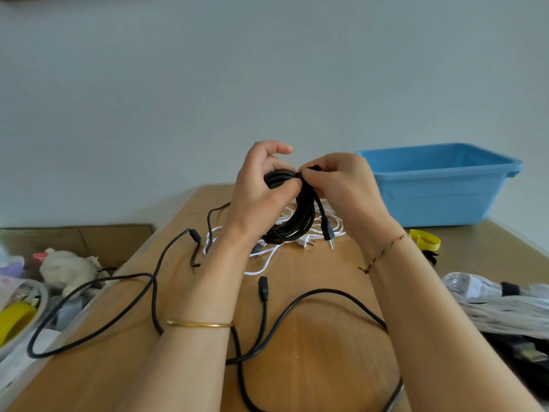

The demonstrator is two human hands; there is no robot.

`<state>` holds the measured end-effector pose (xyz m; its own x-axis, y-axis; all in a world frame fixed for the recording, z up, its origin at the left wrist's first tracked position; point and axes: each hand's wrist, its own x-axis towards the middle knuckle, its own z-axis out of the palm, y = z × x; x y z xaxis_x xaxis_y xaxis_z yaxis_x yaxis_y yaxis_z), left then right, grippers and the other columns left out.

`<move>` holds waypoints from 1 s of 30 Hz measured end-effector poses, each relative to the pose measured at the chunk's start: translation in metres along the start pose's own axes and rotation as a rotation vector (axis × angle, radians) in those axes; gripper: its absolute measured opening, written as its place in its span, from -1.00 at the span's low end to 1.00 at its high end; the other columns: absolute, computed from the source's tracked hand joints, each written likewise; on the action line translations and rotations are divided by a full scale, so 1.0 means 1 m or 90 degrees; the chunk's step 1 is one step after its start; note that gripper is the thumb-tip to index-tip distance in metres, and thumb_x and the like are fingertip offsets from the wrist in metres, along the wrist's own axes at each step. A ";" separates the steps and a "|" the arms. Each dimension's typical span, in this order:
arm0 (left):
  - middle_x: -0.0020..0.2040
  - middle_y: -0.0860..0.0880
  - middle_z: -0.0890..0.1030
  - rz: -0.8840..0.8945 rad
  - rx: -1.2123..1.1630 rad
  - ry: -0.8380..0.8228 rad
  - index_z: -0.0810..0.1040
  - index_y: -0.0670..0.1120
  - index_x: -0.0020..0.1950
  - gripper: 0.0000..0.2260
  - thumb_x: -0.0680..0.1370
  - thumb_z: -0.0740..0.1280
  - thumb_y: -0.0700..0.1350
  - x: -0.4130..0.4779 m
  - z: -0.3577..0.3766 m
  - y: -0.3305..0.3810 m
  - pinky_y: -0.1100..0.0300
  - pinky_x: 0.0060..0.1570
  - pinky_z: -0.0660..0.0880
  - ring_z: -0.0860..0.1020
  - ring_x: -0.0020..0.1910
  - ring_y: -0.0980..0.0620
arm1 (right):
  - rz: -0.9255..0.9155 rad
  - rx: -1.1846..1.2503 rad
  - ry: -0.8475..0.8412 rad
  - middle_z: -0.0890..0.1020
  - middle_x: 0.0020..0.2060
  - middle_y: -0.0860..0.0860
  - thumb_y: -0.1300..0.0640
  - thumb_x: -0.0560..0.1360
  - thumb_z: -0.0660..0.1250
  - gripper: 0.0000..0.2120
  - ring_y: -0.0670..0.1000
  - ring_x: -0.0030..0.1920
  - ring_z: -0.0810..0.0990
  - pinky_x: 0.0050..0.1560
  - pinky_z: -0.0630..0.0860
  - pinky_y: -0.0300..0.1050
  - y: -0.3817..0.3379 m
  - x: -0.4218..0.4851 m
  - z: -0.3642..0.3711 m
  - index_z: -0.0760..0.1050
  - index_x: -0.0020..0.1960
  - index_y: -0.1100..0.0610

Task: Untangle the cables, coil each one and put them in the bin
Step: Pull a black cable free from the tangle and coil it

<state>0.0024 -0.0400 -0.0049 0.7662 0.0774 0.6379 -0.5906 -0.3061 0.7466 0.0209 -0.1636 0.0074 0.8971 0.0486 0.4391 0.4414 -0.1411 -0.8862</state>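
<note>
The coiled black cable [292, 217] is gripped in the curled fingers of the left hand [258, 191], and its top is pinched by the fingertips of the right hand [344, 188], probably so the wrap can be secured without the loops springing apart. Its USB plug [328, 233] is left dangling at five o'clock. A white cable [267, 257] is spread on the table [312, 337] beneath, a loose black cable [326, 290] at six o'clock, and the blue bin [430, 197] is kept near at two o'clock.
</note>
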 end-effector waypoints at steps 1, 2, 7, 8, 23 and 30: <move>-0.16 -0.04 0.61 0.007 0.006 -0.001 0.41 0.05 0.07 -0.65 0.36 0.33 -0.26 0.000 0.001 0.000 0.37 -0.11 0.47 0.59 -0.15 0.13 | 0.011 0.021 0.007 0.60 -0.36 0.20 0.34 0.42 0.31 -0.87 0.20 -0.27 0.59 -0.10 0.59 0.15 0.001 0.000 0.001 0.56 -0.29 0.25; -0.16 -0.04 0.60 0.014 0.014 -0.002 0.40 0.04 0.08 -0.64 0.37 0.34 -0.28 0.000 0.001 -0.001 0.37 -0.12 0.47 0.58 -0.16 0.13 | 0.020 0.042 0.016 0.57 -0.39 0.18 0.36 0.42 0.30 -0.87 0.17 -0.29 0.56 -0.14 0.58 0.13 0.002 0.000 0.003 0.54 -0.29 0.29; -0.21 0.00 0.57 0.034 0.062 0.009 0.37 0.13 0.05 -0.62 0.34 0.36 -0.20 0.001 0.003 0.000 0.34 -0.15 0.45 0.56 -0.20 0.14 | 0.045 0.110 0.029 0.40 -0.34 0.12 0.38 0.42 0.20 -0.89 0.05 -0.28 0.37 -0.22 0.34 -0.02 0.005 -0.001 0.018 0.36 -0.23 0.46; -0.22 0.02 0.56 0.033 0.070 0.013 0.37 0.16 0.04 -0.63 0.34 0.36 -0.18 0.001 0.003 0.000 0.31 -0.14 0.45 0.56 -0.20 0.14 | 0.069 0.131 0.030 0.43 -0.34 0.13 0.36 0.45 0.20 -0.90 0.06 -0.27 0.41 -0.20 0.41 0.01 0.006 -0.001 0.019 0.39 -0.24 0.36; -0.04 0.10 0.50 0.061 0.132 -0.068 0.21 0.17 0.30 -0.40 0.47 0.40 -0.31 0.003 -0.004 -0.001 0.34 0.05 0.47 0.56 -0.01 0.16 | 0.124 0.258 -0.012 0.58 -0.19 0.15 0.23 0.56 0.23 -0.86 0.10 -0.23 0.59 -0.13 0.57 0.07 0.012 0.002 0.014 0.38 0.09 0.07; -0.05 -0.01 0.51 0.094 0.128 -0.058 0.21 0.26 0.24 -0.36 0.46 0.36 -0.38 0.003 -0.005 0.006 0.11 0.10 0.52 0.57 -0.05 0.08 | -0.038 -0.005 -0.040 0.48 -0.36 0.13 0.21 0.56 0.14 -0.74 0.05 -0.32 0.40 -0.26 0.35 -0.01 0.009 0.005 0.010 0.46 -0.15 0.39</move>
<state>0.0005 -0.0368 0.0025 0.7001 -0.0647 0.7111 -0.6428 -0.4905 0.5884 0.0290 -0.1546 0.0004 0.8686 0.1191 0.4809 0.4943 -0.1432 -0.8574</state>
